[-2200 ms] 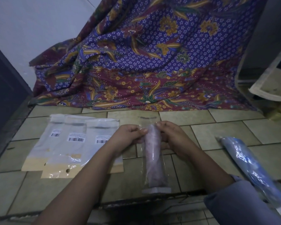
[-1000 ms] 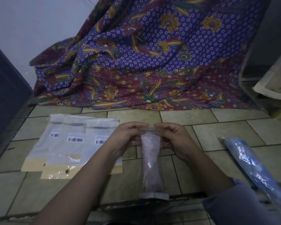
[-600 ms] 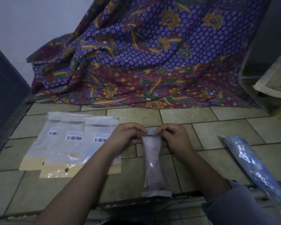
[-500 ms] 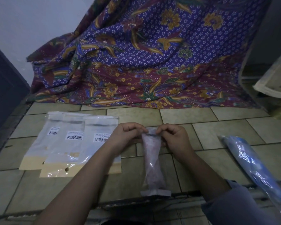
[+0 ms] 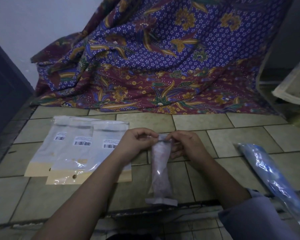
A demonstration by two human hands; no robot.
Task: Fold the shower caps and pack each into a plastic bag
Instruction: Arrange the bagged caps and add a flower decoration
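Where the hands meet: at the top edge of the narrow clear plastic bag (image 5: 160, 163), which stretches lengthwise over the beige tiled floor (image 5: 206, 122) with its bottom flap nearest the person.
Left hand (image 5: 135, 144): fingers curled, thumb and fingertips pinching the bag's top edge from the left side.
Right hand (image 5: 185, 146): fingers curled, pinching the same top edge from the right side.
Hands together: two, close to each other with only the bag's mouth between them, both clamped on that edge.
Bag mouth: a dark line runs across it between the fingertips; whether it is sealed I cannot tell.
Pink shower cap (image 5: 161, 181): one, folded into a long slim bundle, inside the clear bag and filling most of its length.
Flat translucent packets with barcode labels (image 5: 80, 151): three, overlapping in a row on the floor left of the hands, each with a tan strip at its near end; the left forearm crosses the rightmost one.
Long clear bag with blue contents (image 5: 270, 174): one, lying slantwise on the floor at the right, well apart from the hands.
Purple and maroon floral cloth (image 5: 163, 58): one, draped behind the tiles.
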